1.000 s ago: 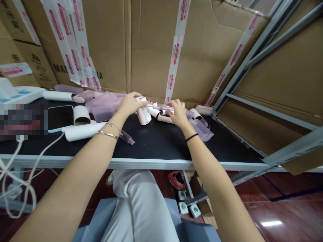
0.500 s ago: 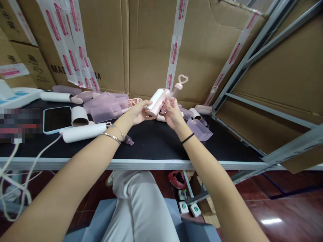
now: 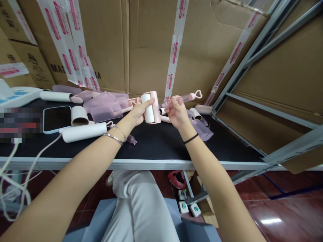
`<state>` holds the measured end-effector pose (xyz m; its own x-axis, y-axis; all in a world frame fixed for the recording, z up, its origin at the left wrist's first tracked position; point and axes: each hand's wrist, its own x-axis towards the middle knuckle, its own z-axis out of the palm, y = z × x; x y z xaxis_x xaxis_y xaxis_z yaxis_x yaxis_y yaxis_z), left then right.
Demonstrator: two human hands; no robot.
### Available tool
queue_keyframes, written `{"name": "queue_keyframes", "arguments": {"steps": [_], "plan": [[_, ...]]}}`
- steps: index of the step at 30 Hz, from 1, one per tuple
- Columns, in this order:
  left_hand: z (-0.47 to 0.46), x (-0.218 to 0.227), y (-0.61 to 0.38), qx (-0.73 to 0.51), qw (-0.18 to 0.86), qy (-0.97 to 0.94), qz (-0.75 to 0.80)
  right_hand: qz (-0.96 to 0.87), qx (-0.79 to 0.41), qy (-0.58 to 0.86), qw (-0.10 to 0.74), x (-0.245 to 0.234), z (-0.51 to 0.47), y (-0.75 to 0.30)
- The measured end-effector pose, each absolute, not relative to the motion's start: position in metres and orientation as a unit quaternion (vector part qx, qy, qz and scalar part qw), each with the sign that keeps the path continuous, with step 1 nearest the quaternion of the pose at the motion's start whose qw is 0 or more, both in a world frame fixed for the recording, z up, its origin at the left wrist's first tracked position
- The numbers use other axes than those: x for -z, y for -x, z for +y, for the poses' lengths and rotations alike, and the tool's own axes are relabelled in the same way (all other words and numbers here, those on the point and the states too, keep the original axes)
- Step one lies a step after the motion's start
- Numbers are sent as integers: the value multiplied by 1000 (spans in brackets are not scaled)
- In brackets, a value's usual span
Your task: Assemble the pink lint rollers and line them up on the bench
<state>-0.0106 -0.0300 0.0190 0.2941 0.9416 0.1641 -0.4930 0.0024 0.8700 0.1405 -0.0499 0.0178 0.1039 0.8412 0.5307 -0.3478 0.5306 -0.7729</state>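
Note:
My left hand is closed round a pink roller head with a white paper roll in it, held upright just above the black table. My right hand grips a clear pink handle with a heart-shaped loop at its end. The handle points to the right and its near end meets the roller head. Both hands hover over a heap of pink and white roller parts at the back of the table.
White paper rolls and clear pink covers lie at the left, beside a phone with a white cable. Taped cardboard boxes wall the back. A metal shelf frame stands at the right. Another pink cover lies by my right wrist.
Both hands lifted the roller head and handle off the heap. The roller head turned upright, and the handle swung down from pointing up to lying sideways.

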Motion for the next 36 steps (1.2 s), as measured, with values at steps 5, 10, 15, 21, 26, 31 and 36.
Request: {"name": "queue_keyframes", "arguments": {"steps": [5,10,15,21,26,31,36], "plan": [[-31,-19,9,-570,638,-464,231,-513,-436,250,696,-16,-53,-132],[-32,-20,7,-574,635,-460,235,-512,-416,246,710,-15,-52,-132],[-30,-20,7,-576,637,-456,235,-536,-382,244,712,-13,-51,-132],[-29,-18,7,-581,636,-455,226,-565,-337,250,710,-11,-52,-132],[-31,-19,7,-582,630,-455,239,-593,-319,244,698,-12,-54,-134],[-30,-18,7,-582,625,-460,243,-596,-327,233,696,-10,-54,-136],[-27,-15,7,-586,619,-460,250,-583,-334,253,696,-8,-51,-137]]}}
